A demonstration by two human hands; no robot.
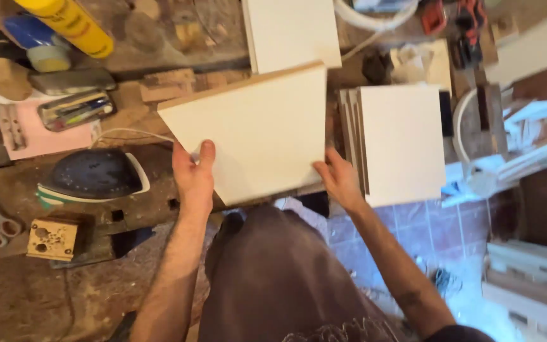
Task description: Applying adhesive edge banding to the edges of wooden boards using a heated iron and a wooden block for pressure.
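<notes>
Both hands, left hand [192, 174] and right hand [338, 180], gripped a white panel [257, 133] by its near edge. That kept it tilted above the tabletop [26, 190], beside stacked panels [400, 142].

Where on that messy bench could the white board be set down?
Bare wood shows on the bench near the person, below the clothes iron and left of the left hand. The far side is crowded: spray can, stacked white panels by the right hand.
</notes>
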